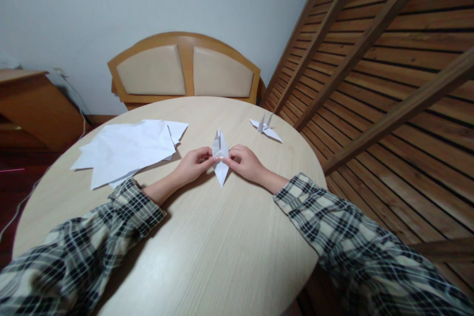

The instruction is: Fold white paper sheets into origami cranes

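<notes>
A white folded sheet of paper point(221, 174), shaped like a narrow diamond with pointed ends, is held just above or on the round table between my two hands. My left hand point(196, 164) pinches its left edge, thumb at the middle of the front. From the other side my right hand point(245, 162) grips the right edge, and the two thumb tips nearly meet on the paper. The fingers behind the paper are partly hidden. Beyond my right hand stands a finished white paper crane point(265, 128) with its wings spread.
A loose pile of creased white paper sheets point(129, 145) lies on the left of the round wooden table point(207, 256). Behind the table is a padded wooden headboard point(188, 66). Slatted wooden boards point(388, 84) lean at the right, and a wooden cabinet point(33, 113) stands at the left.
</notes>
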A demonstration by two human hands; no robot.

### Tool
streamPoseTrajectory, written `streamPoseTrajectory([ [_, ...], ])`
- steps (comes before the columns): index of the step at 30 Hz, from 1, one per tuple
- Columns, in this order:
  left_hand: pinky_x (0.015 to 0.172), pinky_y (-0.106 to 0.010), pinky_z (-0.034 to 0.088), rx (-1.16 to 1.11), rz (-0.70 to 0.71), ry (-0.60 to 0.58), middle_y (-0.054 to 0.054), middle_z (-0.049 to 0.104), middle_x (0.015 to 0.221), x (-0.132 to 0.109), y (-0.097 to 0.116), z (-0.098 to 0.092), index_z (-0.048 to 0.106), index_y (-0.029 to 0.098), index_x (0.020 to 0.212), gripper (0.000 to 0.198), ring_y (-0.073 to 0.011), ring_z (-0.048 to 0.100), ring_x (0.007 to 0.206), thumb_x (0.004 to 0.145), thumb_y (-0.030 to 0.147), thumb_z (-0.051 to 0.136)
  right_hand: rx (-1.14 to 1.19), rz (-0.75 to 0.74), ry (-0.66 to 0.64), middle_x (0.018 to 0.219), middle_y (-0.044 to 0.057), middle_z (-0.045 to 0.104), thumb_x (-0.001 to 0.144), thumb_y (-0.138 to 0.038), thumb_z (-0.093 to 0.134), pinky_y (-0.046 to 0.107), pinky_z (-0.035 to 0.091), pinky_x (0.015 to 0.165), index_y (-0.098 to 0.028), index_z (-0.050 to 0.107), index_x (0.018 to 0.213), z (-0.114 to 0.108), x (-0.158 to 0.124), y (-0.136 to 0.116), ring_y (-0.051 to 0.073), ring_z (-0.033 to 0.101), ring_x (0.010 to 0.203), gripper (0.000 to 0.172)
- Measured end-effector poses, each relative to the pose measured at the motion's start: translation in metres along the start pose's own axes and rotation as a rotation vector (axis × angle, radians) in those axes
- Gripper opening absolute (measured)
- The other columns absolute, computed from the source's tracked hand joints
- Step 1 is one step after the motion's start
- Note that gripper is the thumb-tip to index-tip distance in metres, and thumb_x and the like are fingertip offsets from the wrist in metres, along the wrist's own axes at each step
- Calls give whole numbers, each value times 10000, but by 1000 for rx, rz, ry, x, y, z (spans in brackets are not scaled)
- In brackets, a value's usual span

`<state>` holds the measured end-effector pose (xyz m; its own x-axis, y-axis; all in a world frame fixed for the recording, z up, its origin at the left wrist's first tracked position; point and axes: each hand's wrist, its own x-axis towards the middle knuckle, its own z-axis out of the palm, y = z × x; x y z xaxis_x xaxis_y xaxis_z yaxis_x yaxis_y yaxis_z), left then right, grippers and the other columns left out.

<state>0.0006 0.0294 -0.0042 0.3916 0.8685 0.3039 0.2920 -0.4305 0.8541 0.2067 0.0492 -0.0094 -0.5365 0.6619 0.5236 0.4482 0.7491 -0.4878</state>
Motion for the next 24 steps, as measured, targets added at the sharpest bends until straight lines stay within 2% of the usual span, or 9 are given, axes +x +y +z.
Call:
streamPoseTrajectory([
  [7,669,-293,434,-74,6,70,-36,600,815,2,-16,0,575,165,894,198,-147,546,729,864,360,591,41,54,50,718,10,618,955,-369,514,298,394,725,-191,581,693,0,0,3,146,543,716,323],
  [12,679,-305,448,-87,15,96,-72,642,879,3,-14,0,590,158,966,223,-164,569,756,883,359,544,40,96,104,764,21,644,973,-301,465,306,406,735,-191,608,784,0,0,6,157,568,760,261],
  [17,720,-327,458,-64,7,93,-99,662,948,3,-13,-1,621,150,1022,279,-187,585,803,898,378,520,47,77,95,893,42,684,924,-170,492,329,433,813,-192,631,882,3,-1,8,169,599,864,147],
  [24,824,-362,471,-59,12,67,-102,674,997,4,-18,-2,609,151,1103,312,-205,603,884,906,371,507,56,32,99,878,46,666,911,-212,548,332,450,804,-186,627,914,2,-1,4,171,589,845,83],
])
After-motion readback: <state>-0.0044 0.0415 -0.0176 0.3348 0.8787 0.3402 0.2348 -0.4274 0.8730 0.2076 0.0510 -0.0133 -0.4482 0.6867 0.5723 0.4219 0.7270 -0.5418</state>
